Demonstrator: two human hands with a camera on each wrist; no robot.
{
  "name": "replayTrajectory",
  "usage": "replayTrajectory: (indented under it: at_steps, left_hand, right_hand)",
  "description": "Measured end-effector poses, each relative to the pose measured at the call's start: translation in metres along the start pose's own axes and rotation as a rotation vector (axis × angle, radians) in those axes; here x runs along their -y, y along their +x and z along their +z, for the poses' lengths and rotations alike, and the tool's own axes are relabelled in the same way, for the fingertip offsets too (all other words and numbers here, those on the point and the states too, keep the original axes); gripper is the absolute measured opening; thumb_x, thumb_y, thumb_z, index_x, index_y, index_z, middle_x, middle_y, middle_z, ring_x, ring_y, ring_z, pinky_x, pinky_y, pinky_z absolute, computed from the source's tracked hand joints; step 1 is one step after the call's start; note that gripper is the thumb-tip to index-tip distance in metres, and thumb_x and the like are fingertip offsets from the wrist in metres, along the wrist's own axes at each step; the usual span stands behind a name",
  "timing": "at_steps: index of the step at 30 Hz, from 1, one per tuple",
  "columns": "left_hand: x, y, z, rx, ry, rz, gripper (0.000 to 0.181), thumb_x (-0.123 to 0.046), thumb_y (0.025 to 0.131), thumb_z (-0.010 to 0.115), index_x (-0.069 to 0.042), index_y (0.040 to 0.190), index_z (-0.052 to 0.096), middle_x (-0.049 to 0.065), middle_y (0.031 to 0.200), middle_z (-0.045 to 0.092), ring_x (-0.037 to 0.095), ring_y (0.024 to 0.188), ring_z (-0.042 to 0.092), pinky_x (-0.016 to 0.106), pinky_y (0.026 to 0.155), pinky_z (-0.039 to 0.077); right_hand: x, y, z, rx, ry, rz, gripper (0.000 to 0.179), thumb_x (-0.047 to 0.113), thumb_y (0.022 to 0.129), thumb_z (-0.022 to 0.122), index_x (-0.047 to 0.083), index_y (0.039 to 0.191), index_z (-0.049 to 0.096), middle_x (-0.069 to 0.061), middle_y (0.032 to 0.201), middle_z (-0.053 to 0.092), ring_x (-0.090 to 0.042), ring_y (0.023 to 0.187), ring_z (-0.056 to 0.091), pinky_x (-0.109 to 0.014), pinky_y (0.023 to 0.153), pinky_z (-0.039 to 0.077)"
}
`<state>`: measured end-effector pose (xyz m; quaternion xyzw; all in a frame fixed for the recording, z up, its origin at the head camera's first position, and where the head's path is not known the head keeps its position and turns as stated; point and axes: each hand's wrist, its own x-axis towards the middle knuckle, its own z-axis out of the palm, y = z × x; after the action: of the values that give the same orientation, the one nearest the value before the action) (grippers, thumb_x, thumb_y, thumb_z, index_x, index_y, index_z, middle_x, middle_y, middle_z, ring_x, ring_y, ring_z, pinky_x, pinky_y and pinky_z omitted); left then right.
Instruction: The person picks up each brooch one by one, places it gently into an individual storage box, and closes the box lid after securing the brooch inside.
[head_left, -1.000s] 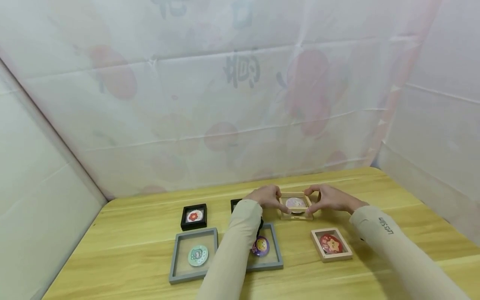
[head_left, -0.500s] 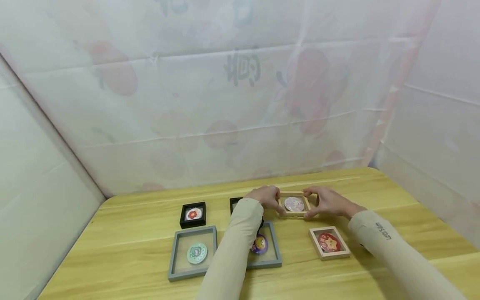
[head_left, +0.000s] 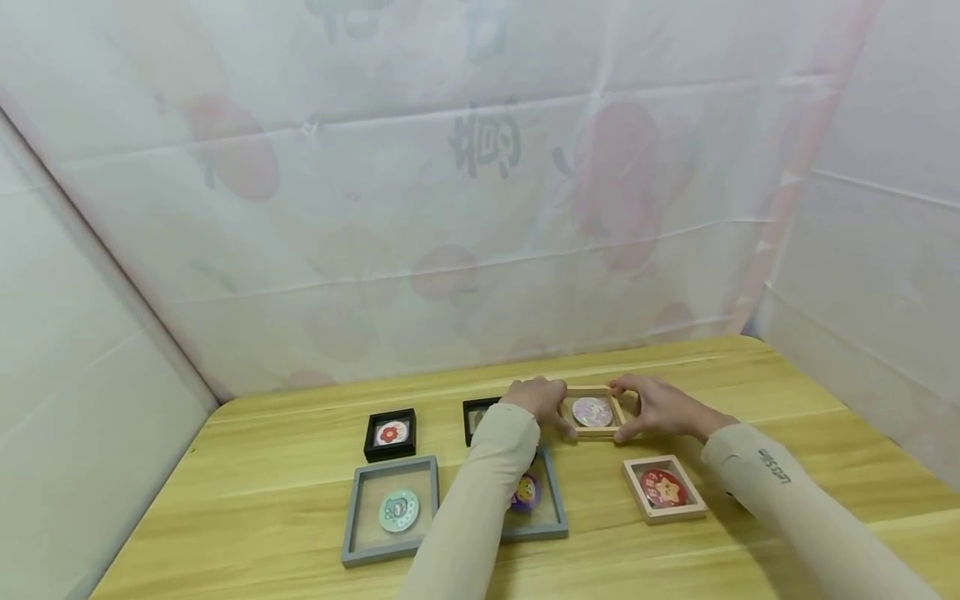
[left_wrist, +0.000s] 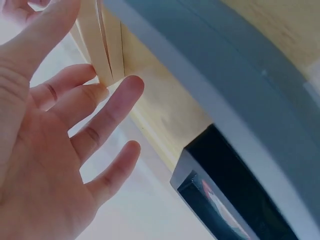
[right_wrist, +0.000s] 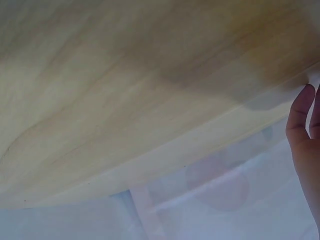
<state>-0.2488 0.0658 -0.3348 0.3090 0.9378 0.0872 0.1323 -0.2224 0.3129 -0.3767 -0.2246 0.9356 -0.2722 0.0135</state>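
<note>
A light wooden display frame [head_left: 596,432] lies at the back right of the table, with a round purple-and-white badge [head_left: 592,412] showing through its clear window. My left hand [head_left: 534,400] grips its left side, thumb by the front corner. On the opposite side my right hand [head_left: 663,407] holds it, thumb in front and index finger at the back corner. In the left wrist view the frame's edge [left_wrist: 106,40] shows two layers with a thin wedge-shaped gap, and the last two fingers stretch free. Only a few fingers of the right hand [right_wrist: 305,130] appear in the right wrist view.
Nearer me lies a pale wooden frame [head_left: 677,512] with a red star badge [head_left: 664,488]. Two grey frames [head_left: 392,554] sit at front left and centre, one partly behind my left sleeve [head_left: 468,508]. Behind them are two black frames [head_left: 390,453]. White sheeting [head_left: 360,250] hangs behind the table.
The wooden frame's upper half, raised above the lower one a second ago, has come down onto it between my hands. The other frames have stayed put.
</note>
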Motion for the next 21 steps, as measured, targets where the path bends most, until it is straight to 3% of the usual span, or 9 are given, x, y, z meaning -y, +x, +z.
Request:
replayTrajectory:
  at_steps: [11,13,15,18,20,21]
  left_hand:
    - [-0.008,-0.003,0.0,-0.036,0.092,-0.037,0.045,-0.045,0.078,0.088,-0.017,0.108,0.069,-0.009,0.081,0.065,0.009,0.074,0.058,0.037,0.087,0.05]
    - [-0.007,-0.004,0.0,-0.042,0.112,-0.033,0.043,-0.047,0.08,0.085,-0.018,0.108,0.069,-0.008,0.09,0.067,0.011,0.082,0.06,0.038,0.091,0.049]
    - [-0.003,-0.008,-0.002,-0.047,0.13,-0.027,0.046,-0.052,0.086,0.078,-0.018,0.115,0.068,-0.004,0.118,0.069,0.015,0.104,0.062,0.041,0.1,0.046]
    - [0.011,-0.023,-0.009,-0.094,0.158,0.01,0.059,-0.058,0.095,0.063,-0.015,0.135,0.06,0.003,0.159,0.04,0.026,0.138,0.046,0.048,0.114,0.035]
    - [0.025,-0.04,-0.019,-0.15,0.156,0.043,0.07,-0.059,0.099,0.053,-0.012,0.15,0.046,0.008,0.168,0.016,0.034,0.149,0.028,0.053,0.117,0.027]
    - [0.033,-0.05,-0.024,-0.183,0.151,0.061,0.072,-0.058,0.1,0.051,-0.011,0.153,0.042,0.01,0.169,0.011,0.036,0.15,0.024,0.054,0.118,0.024]
  right_hand:
    - [0.001,0.003,0.002,0.013,-0.004,-0.006,0.076,0.037,0.071,0.093,-0.006,0.124,0.058,-0.031,0.139,0.053,-0.052,0.123,0.051,-0.065,0.097,0.043]
    - [0.003,0.005,0.0,0.029,0.002,0.002,0.077,0.036,0.073,0.092,-0.007,0.126,0.056,-0.031,0.138,0.053,-0.05,0.121,0.053,-0.063,0.096,0.045]
    - [0.007,0.008,-0.004,0.062,0.052,0.022,0.081,0.033,0.075,0.091,-0.008,0.132,0.051,-0.03,0.129,0.057,-0.045,0.109,0.058,-0.058,0.089,0.049]
    - [0.015,0.012,-0.017,0.088,0.127,0.058,0.085,0.031,0.085,0.084,-0.012,0.143,0.039,-0.03,0.122,0.059,-0.038,0.1,0.063,-0.051,0.082,0.054]
    - [0.019,0.008,-0.03,0.066,0.156,0.089,0.083,0.032,0.092,0.076,-0.012,0.147,0.033,-0.034,0.124,0.056,-0.041,0.101,0.062,-0.053,0.082,0.054]
    - [0.02,0.003,-0.038,0.04,0.143,0.104,0.081,0.033,0.095,0.072,-0.012,0.149,0.031,-0.037,0.13,0.052,-0.045,0.107,0.061,-0.057,0.086,0.053]
